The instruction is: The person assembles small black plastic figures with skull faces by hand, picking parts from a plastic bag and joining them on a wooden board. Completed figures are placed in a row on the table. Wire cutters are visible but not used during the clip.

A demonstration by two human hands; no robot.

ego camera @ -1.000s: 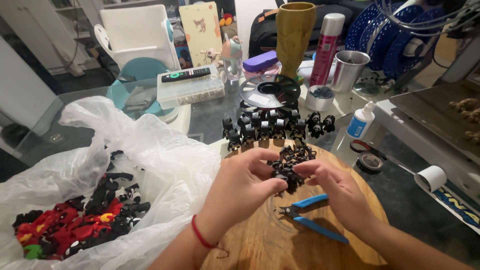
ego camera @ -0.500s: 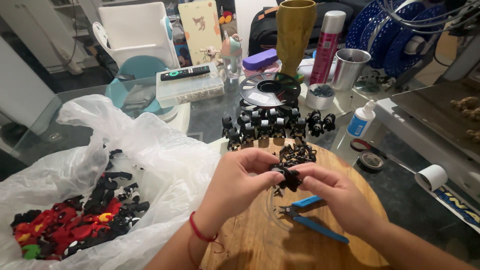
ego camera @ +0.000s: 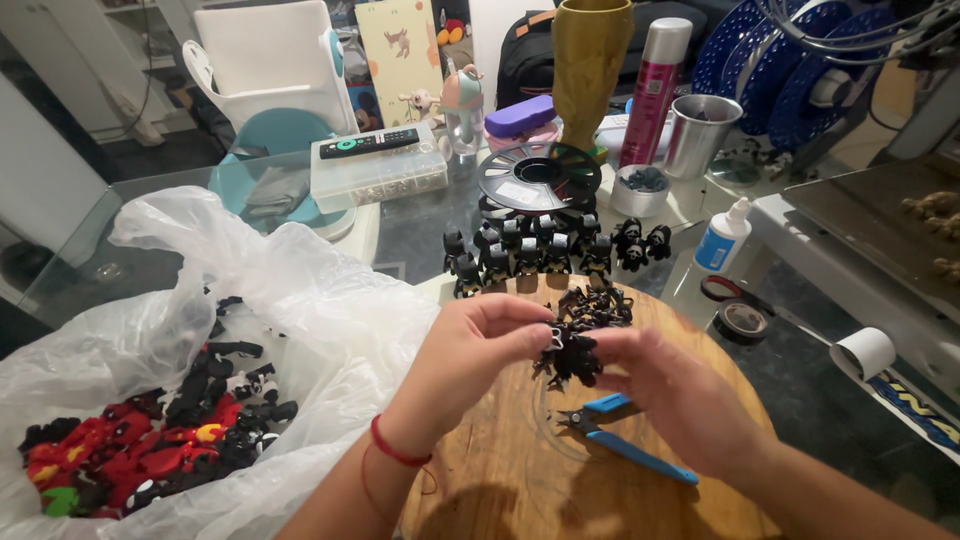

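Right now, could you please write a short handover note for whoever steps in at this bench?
Left hand and right hand: both pinch one small black figure between them, above the round wooden board.
Things: a heap of loose black pieces lies on the board just behind the hands; blue-handled cutters lie on the board under the right hand.
Done: rows of black figures stand at the board's far edge.
Left: the heap, and the red and black pieces in the clear plastic bag at left.
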